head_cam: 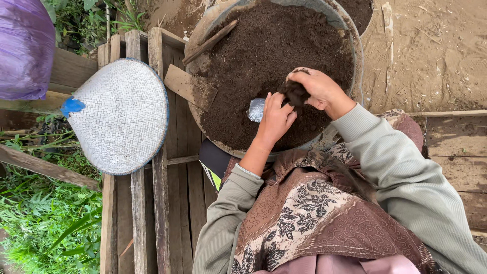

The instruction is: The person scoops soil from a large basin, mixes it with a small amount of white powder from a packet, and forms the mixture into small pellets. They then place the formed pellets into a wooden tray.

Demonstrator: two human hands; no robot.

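Hidden or unclear: the small clear plastic bag [256,109] shows only as a crinkled, shiny patch past the left fingertips; its mouth and how full it is cannot be made out. The person's legs and lap are covered by a brown patterned cloth [314,213]. The far rim of the tub [203,30] is cut off by the top edge, as is a second container of soil at the upper right. A purple sack [23,48] is cut off at the upper left corner.

Hands: the left hand [275,117] reaches forward from a grey-green sleeve, palm down, fingers curled around the plastic bag just above the soil surface. The right hand [317,87] comes in from the right with the wrist bent, fingers closed around a clump of dark soil [295,93]. The clump sits just beside the left fingers, over the bag. The two hands nearly touch.

Material: the soil [264,56] in the tub is dark brown, crumbly, loose, and fills the tub almost to the rim. The bag lies near the tub's near edge.

Surroundings: a flat wooden paddle [190,87] leans on the tub's left rim, blade soiled. A woven conical hat [122,114] with a blue trim lies on the wooden slats [152,213] to the left. Green plants [45,223] grow at the lower left.
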